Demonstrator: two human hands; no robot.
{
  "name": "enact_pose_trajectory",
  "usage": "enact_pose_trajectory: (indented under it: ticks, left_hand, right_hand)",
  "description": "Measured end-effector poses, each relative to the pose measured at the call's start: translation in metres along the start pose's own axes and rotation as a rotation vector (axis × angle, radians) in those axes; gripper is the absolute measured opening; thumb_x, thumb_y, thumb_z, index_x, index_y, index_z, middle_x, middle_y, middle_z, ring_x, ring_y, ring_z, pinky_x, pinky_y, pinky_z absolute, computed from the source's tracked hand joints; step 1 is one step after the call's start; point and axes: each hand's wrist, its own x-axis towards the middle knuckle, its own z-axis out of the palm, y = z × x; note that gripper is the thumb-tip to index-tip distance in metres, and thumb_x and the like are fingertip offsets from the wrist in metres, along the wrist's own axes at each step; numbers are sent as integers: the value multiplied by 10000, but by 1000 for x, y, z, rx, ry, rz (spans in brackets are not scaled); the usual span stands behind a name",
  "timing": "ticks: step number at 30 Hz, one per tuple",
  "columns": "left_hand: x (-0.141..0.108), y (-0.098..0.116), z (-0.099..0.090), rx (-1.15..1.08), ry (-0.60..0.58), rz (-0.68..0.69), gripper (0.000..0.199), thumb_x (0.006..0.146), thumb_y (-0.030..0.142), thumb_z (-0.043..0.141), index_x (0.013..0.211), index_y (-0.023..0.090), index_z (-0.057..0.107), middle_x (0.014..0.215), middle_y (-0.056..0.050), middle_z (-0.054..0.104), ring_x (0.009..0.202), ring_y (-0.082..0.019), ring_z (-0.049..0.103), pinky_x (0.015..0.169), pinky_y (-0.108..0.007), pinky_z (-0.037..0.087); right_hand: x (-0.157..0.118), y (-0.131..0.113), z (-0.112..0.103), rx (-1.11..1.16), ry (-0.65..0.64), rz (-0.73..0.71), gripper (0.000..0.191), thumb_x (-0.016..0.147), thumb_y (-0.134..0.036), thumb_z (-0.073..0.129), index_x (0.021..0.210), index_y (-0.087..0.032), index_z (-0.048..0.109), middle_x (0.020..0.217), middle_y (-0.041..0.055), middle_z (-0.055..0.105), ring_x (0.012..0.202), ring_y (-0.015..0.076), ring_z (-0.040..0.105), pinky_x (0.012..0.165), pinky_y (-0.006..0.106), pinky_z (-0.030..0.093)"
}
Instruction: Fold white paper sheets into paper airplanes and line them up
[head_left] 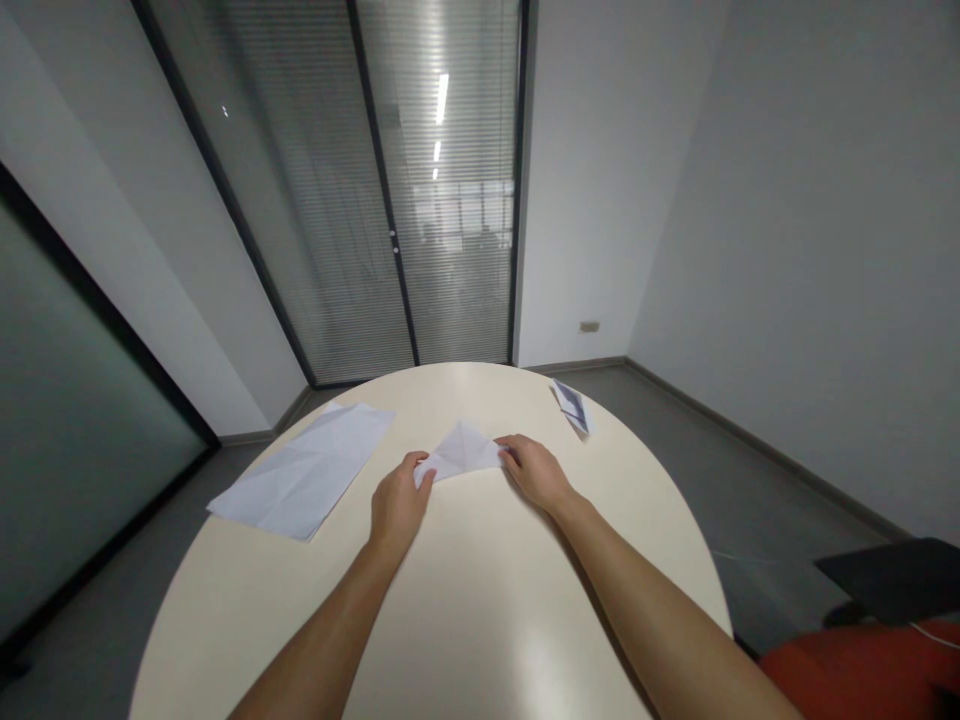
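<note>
A small folded white paper [461, 450], roughly triangular with its peak pointing away from me, is held between my two hands above the middle of the round table. My left hand [400, 503] pinches its left corner between thumb and fingers. At the right corner, my right hand [534, 470] has its fingers closed on the paper, and part of that corner is hidden by the fingertips.
Large creased white sheets [307, 470] lie at the left of the cream table [465, 620]. A small folded paper [573, 408] sits near its far right edge. Beyond the table's right side are a red seat [862, 670] and a black flat object [892, 580].
</note>
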Motion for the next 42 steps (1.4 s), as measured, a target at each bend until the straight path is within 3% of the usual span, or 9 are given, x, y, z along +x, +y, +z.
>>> enact_pose_trajectory:
  ticks: [7, 18, 28, 36, 42]
  left_hand:
    - [1, -2, 3, 67, -25, -38, 312, 980, 352, 569, 1273, 248, 601, 934, -71, 764, 883, -255, 727, 729, -304, 467]
    - [2, -7, 4, -5, -22, -17, 199, 938, 296, 615, 1115, 230, 678, 978, -55, 759, 921, -231, 718, 775, -294, 477]
    - [3, -9, 6, 72, -14, 22, 179, 934, 265, 620, 1081, 222, 712, 1073, -59, 760, 986, -229, 697, 847, -318, 481]
    - [0, -3, 3, 237, -31, 100, 234, 975, 273, 557, 1129, 201, 717, 1096, -87, 734, 1019, -250, 670, 881, -346, 477]
    - [-2, 3, 0, 303, -48, 146, 251, 987, 254, 523, 1090, 192, 743, 1082, -103, 718, 1000, -273, 663, 863, -381, 485]
  right_hand:
    - [3, 8, 5, 27, 37, 75, 349, 958, -210, 532, 1274, -197, 678, 1235, 81, 726, 1087, 221, 675, 961, 310, 474]
    - [2, 5, 3, 31, 53, 171, 393, 902, -173, 580, 1284, -184, 675, 1082, 81, 763, 956, 213, 700, 861, 291, 489]
    - [2, 7, 2, 13, 55, 181, 314, 897, -178, 589, 1173, -210, 734, 1086, 64, 778, 977, 204, 713, 870, 286, 499]
    - [-1, 1, 0, -175, 33, 118, 270, 940, -241, 573, 1107, -273, 783, 1069, 56, 793, 1003, 250, 716, 836, 310, 502]
    - [-4, -9, -5, -318, -5, 91, 296, 961, -209, 525, 1076, -278, 790, 994, 102, 785, 948, 252, 710, 805, 311, 478]
